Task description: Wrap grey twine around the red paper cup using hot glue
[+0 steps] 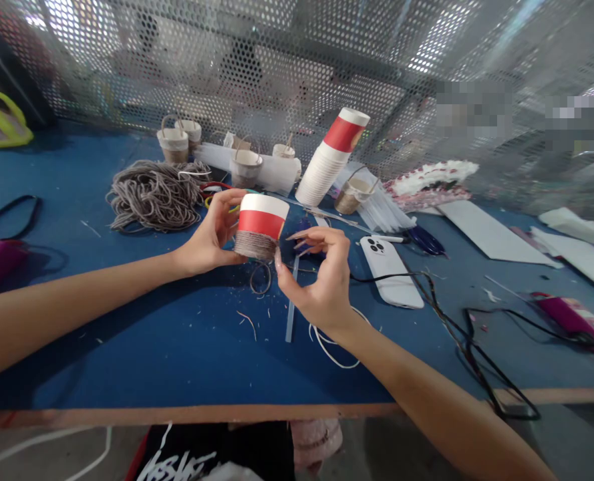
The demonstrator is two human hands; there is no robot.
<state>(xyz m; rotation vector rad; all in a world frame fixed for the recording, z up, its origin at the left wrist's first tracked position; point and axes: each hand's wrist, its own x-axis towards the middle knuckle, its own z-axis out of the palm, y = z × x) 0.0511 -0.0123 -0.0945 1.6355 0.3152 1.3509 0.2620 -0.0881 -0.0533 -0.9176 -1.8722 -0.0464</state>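
Observation:
A paper cup (262, 217) with a white rim and red band is held above the table, slightly tilted. Grey cord (255, 245) is wound in rows around its lower part. My left hand (215, 230) grips the cup from the left side. Just right of it, my right hand (321, 270) has its fingers spread, the thumb tip at or touching the cord's right edge. Below the cup, a small loop of cord (260, 278) shows. A translucent stick (291, 317) lies near the right hand, which partly hides a dark blue object (304, 230).
A skein of grey cord (156, 194) lies left. Behind are stacked paper cups (327, 164) and several small cord-wrapped baskets (246, 167). On the right are a white phone (391, 272), black cable (439, 307) and white boards (497, 230). A perforated metal screen (276, 73) borders the table.

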